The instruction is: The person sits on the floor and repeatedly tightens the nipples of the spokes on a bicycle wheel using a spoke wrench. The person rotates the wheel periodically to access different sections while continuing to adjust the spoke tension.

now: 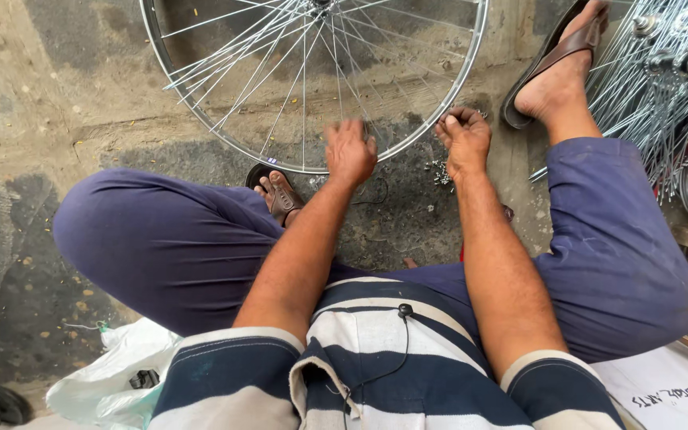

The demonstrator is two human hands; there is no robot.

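Your left hand point(350, 151) is curling its fingers over the near rim of the wheel point(312, 80), though you cannot tell whether they are clamping it. Just right of that grip, your right hand point(465, 137) is pinching something too small to make out, above scattered nipples point(440, 171). Well behind both hands, a crumpled white bag point(113, 374) is lying left, a white hand-lettered sheet point(662, 390) right.

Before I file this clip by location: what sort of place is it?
Probably a bicycle repair or wheel-building spot worked at ground level: a spoked wheel rim lies on rough concrete floor, more spoked wheels are stacked at right, and small metal bits lie scattered.
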